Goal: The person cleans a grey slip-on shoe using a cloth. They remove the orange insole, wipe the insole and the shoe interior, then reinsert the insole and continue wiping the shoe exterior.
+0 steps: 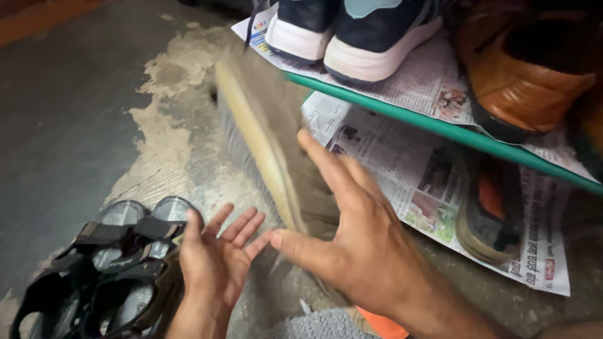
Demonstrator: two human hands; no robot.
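Two hands work on one long wooden brush with pale bristles (260, 135), blurred and standing tilted on the worn concrete floor (94, 113), its upper end leaning against the front edge of the green metal shelf (402, 116). The right hand (352, 242) is clamped on the lower part of the brush — thumb on the near side, fingers spread flat along the far side. The left hand (213, 260) is open, palm up, fingers apart, holding nothing; its fingertips lie just beside the right thumb and the foot of the brush.

Just left of the left hand lies a pair of black strapped sandals with grey footbeds (107, 263), touching each other on the floor. Sheets of printed newspaper (402, 163) line both shelf levels. On the upper level stand two dark blue sports shoes with white soles (352, 31) and, to their right, a tan leather shoe (521, 75). On the lower sheet sits a worn shoe with an orange lining (487, 213) — partly hidden under the shelf edge.
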